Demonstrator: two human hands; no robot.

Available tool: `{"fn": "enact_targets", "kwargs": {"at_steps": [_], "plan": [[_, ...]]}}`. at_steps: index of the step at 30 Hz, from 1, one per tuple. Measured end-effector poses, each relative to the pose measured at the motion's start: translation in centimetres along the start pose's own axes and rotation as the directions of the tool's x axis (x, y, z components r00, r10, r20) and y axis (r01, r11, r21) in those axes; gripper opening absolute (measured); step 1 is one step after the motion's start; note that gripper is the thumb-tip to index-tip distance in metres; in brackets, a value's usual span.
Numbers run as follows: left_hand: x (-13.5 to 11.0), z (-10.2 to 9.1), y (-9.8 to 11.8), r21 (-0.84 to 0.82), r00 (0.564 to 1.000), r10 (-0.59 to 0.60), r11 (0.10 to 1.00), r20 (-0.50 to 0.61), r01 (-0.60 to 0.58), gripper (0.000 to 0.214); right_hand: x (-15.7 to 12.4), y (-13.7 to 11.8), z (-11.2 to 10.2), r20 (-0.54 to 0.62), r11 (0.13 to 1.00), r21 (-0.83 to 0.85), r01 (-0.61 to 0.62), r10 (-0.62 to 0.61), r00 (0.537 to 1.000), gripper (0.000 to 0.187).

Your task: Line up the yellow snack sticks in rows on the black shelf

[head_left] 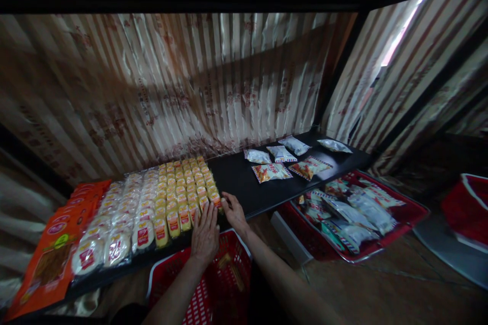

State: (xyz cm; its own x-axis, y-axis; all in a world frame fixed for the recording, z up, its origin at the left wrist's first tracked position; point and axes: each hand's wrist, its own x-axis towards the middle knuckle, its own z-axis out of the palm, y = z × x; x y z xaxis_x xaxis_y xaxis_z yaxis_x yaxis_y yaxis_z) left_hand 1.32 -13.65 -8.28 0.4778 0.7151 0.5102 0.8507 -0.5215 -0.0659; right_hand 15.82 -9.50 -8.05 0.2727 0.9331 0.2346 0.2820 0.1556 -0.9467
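Rows of small yellow wrapped cakes [173, 221] stand close together on a black shelf [232, 183]. My left hand [206, 233] lies at the front right of these rows, its fingers stretched over the nearest cakes. Against the right-hand end of the front row rests my right hand [234, 213], fingers extended and touching the side of the end cake. Neither hand appears to grip a cake. Below my forearms sits a red basket [198, 304] with a few yellow packs inside.
Round white wrapped cakes [116, 250] and orange pouches [55, 251] line the shelf's left. Several snack bags [271, 172] lie towards its right. A red basket [415, 213] of bags stands below the shelf's right end. A curtain [213, 86] hangs behind.
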Motion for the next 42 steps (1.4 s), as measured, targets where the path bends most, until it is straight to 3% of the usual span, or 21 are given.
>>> {"fn": "enact_targets", "kwargs": {"at_steps": [7, 16, 22, 34, 42], "plan": [[-0.1, -0.2, 0.0, -0.041, 1.0, -0.013, 0.999, 0.006, 0.014, 0.051, 0.7, -0.2, 1.1, 0.077, 0.989, -0.149, -0.017, 0.029, 0.997, 0.053], [0.1, -0.4, -0.5, -0.018, 0.999, 0.034, 0.999, 0.037, -0.033, 0.052, 1.1, -1.1, 3.1, 0.053, 0.981, -0.144, -0.134, 0.143, 0.988, 0.061], [0.3, -0.1, -0.8, -0.018, 0.998, 0.051, 0.999, -0.038, -0.051, 0.049, 1.1, -0.6, 3.4, 0.038, 0.98, -0.16, -0.12, 0.128, 0.991, 0.062], [0.3, -0.3, -0.9, -0.089, 0.999, 0.032, 0.995, -0.001, -0.032, 0.047, 1.4, -0.4, 3.6, 0.014, 0.976, -0.215, -0.032, 0.036, 0.999, 0.055], [0.2, -0.4, -1.0, -0.106, 0.999, 0.05, 0.993, 0.014, -0.048, 0.048, 1.2, -0.8, 3.4, 0.087, 0.982, -0.181, -0.052, 0.069, 0.994, 0.067]]}}
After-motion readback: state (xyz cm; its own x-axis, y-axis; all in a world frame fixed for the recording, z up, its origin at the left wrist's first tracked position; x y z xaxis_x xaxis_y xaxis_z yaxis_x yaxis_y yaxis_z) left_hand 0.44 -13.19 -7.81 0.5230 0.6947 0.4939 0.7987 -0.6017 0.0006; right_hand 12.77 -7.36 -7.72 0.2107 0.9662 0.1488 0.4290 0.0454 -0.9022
